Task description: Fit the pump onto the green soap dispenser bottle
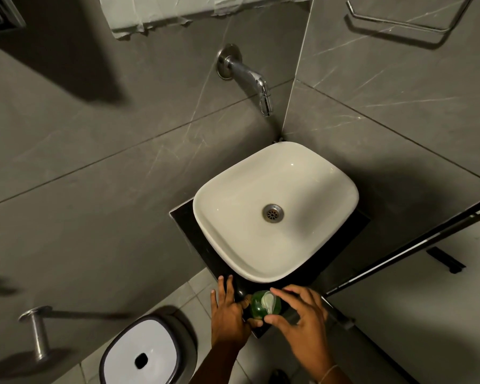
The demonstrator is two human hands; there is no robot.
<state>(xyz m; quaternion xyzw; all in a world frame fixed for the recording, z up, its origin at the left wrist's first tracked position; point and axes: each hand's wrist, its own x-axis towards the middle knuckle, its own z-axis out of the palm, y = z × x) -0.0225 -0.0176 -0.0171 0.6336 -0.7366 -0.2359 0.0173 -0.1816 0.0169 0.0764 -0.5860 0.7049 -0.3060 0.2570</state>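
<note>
At the far left a metal roll holder (pixel 36 335) juts from the grey tiled wall, and below it, on the floor, sits a bin with a white lid (pixel 140 353) and a dark slot in its middle. Next comes the left hand (pixel 229 314): its fingers lie spread and flat along the front-left edge of the black counter (pixel 183 217), while the thumb presses against the left side of the green soap bottle (pixel 257 307) — a bracing touch more than a full grasp. The bottle stands upright at the front corner of the counter, just in front of the white basin (pixel 275 209). On top of it sits the white pump (pixel 268 300), its nozzle pointing toward the camera; whether it is fully seated I cannot tell. The right hand (pixel 302 314) curls loosely around it — forefinger reaching over the back of the pump head, thumb meeting the nozzle tip, the other fingers half open and holding nothing. Above the basin a chrome tap (pixel 250 79) projects from the wall, and at the upper right hangs a metal towel rail (pixel 399 23).
</note>
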